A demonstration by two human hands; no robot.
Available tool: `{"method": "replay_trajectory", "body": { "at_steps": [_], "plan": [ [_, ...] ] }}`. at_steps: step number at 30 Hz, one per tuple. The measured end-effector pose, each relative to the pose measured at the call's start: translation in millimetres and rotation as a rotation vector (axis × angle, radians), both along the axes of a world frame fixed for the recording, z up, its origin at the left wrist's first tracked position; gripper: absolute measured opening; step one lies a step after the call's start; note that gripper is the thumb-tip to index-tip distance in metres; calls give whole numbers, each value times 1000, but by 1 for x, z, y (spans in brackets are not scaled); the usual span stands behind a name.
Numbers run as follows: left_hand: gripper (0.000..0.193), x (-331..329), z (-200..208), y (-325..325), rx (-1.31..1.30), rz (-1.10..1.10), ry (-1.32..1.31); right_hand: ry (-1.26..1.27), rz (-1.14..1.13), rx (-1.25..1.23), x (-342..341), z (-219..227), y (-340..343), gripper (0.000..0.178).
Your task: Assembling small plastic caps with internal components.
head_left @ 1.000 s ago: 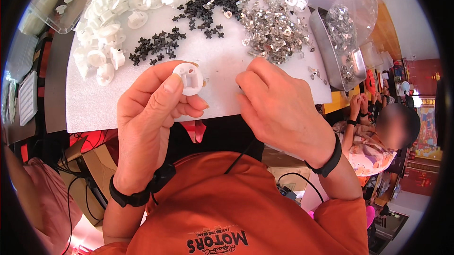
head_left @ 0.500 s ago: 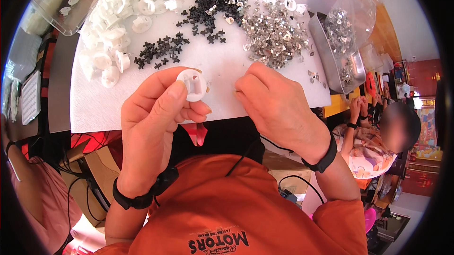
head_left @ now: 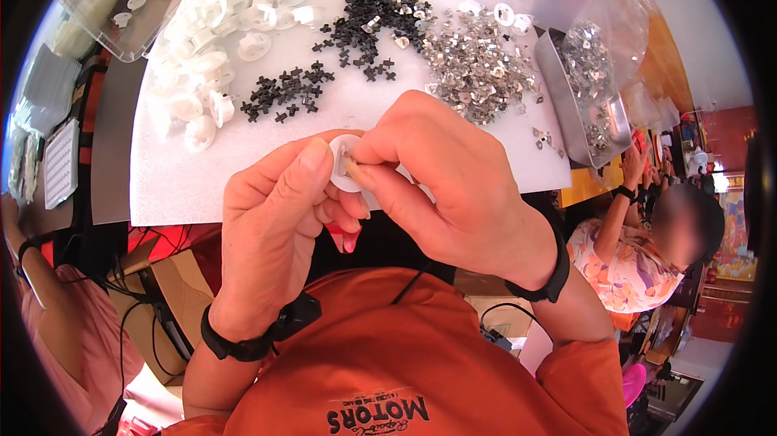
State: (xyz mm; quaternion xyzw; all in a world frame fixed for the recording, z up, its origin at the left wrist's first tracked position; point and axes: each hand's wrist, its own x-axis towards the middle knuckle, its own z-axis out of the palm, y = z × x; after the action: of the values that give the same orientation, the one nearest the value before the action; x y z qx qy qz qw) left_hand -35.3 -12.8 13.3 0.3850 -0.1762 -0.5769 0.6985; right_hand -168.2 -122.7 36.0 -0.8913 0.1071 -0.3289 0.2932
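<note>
My left hand [head_left: 275, 213] is closed on a round white plastic part [head_left: 344, 184], holding its disc between thumb and fingers just above the table's near edge. My right hand [head_left: 453, 181] has come up against the face of that disc, its thumb and forefinger pinched together at the recess in the middle. Whatever sits between those fingertips is too small and covered to make out. Beyond my hands lie a heap of black cross-shaped pieces [head_left: 380, 19], a smaller cluster of them [head_left: 287, 90], and a heap of small shiny metal pieces [head_left: 481, 68].
White plastic parts [head_left: 198, 72] are piled along the left of the white sheet [head_left: 194, 193]. A metal tray [head_left: 571, 124] with more metal pieces and a clear bag stands at the right. One person [head_left: 623, 258] sits to the right; another person's arm [head_left: 48, 306] shows at left.
My right hand has moved left, bringing its pinched fingers from beside the white part onto its face. My left hand still holds the part, now slightly further right and turned.
</note>
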Motion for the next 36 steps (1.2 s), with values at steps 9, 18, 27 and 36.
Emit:
{"method": "replay_trajectory", "body": {
  "at_steps": [9, 18, 27, 36],
  "plan": [
    [33, 1, 1, 0, 50, -5, -11, 66, 16, -49, -6, 3, 6, 18],
    [31, -2, 1, -1, 48, 38, -59, 112, -14, -270, -8, 5, 10, 20],
    [30, -4, 2, -1, 40, 23, -108, 130, -14, 364, -11, 9, 12, 16],
    [30, -1, 1, 0, 18, 45, -128, 248, -51, -178, -14, 6, 20, 19]
  ]
}}
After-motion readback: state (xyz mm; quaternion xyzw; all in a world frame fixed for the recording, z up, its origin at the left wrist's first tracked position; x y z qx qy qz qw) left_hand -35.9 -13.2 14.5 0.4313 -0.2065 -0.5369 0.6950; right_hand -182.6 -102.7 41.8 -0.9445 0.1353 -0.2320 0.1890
